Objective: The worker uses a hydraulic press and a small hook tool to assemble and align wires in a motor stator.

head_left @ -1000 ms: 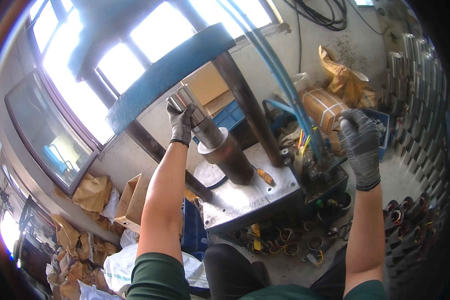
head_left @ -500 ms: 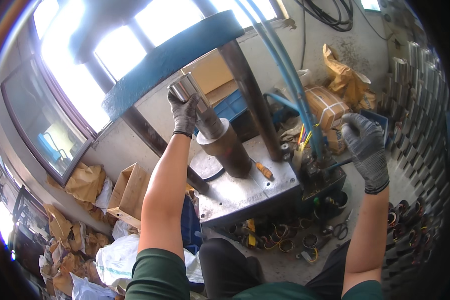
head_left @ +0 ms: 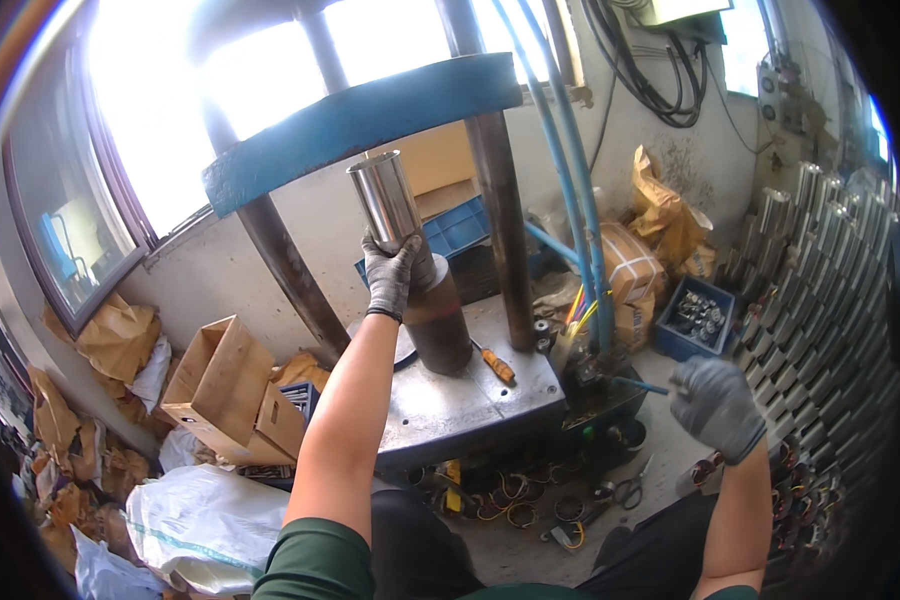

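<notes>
Above the gripping left hand rises a shiny metal tube.

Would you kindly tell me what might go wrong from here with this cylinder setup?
The left hand grips the shiny metal cylinder low down, near the dark cylinder below; fingers could be pinched if the metal shifted.

The shiny cylinder stands tall above that support, so it might tip if knocked or released unseated.

The right hand is blurred close to the blue rod; if that rod works a control, an accidental bump could perhaps start something.
</notes>
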`<state>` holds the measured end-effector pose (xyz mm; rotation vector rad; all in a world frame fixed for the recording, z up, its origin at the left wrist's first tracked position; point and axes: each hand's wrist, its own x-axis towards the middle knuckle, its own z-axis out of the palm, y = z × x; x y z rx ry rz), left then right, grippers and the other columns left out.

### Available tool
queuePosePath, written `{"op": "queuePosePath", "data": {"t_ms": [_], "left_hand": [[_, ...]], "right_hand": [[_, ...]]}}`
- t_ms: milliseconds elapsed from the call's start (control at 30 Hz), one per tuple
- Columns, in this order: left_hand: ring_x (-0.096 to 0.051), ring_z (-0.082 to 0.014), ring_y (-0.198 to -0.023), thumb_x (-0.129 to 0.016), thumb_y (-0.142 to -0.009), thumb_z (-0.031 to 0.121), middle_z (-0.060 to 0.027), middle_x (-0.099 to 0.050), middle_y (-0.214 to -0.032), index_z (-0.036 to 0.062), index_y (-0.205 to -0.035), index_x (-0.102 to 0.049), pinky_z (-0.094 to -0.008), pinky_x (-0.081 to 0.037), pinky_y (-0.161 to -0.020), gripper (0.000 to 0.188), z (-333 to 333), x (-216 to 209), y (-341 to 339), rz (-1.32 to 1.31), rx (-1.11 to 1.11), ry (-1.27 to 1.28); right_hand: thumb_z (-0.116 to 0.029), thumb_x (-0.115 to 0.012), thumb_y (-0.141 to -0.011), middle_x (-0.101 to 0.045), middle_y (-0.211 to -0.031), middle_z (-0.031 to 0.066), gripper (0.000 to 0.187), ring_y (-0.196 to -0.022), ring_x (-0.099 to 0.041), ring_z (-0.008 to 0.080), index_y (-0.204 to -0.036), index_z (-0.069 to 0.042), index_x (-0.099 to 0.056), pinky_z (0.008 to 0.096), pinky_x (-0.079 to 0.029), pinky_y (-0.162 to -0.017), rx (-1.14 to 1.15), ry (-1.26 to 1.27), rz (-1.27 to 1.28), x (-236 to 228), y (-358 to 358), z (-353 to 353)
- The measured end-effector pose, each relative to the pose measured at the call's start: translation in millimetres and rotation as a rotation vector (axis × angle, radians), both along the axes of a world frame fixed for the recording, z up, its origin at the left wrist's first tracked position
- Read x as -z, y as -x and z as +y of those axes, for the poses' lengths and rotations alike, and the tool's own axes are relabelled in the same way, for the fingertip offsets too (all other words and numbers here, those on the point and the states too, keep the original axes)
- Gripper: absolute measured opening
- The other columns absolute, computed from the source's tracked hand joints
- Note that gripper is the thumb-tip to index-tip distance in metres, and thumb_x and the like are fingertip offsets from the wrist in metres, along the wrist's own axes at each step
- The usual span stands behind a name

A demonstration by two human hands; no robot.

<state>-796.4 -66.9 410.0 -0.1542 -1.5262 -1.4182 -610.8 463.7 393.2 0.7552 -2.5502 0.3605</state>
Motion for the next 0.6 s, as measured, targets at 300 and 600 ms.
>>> {"op": "queuePosePath", "data": {"t_ms": [300,600], "left_hand": [[-0.068,-0.0233,-0.102,-0.095,-0.073,0.028,-0.0131,-0.070,-0.115,0.0042,-0.130,-0.051,-0.0364,-0.056,-0.092,0.076,4,-10,-12,-0.284,-0.035,-0.003],[-0.066,-0.0236,-0.112,-0.095,-0.075,0.030,-0.0136,-0.069,-0.122,0.0032,-0.139,-0.048,-0.0356,-0.054,-0.099,0.083,6,-13,-16,-0.302,0.001,-0.004]], "right_hand": [[-0.038,-0.062,-0.090,-0.074,-0.085,0.0110,0.030,-0.083,-0.073,0.0317,-0.085,-0.011,-0.075,0.0446,-0.058,-0.074,0.022,-0.661,-0.546,23,-79,8],[-0.028,-0.072,-0.085,-0.067,-0.069,0.0136,0.022,-0.062,-0.066,0.0309,-0.076,-0.008,-0.072,0.0439,-0.051,-0.059,-0.022,-0.188,-0.207,63,-90,13]]}}
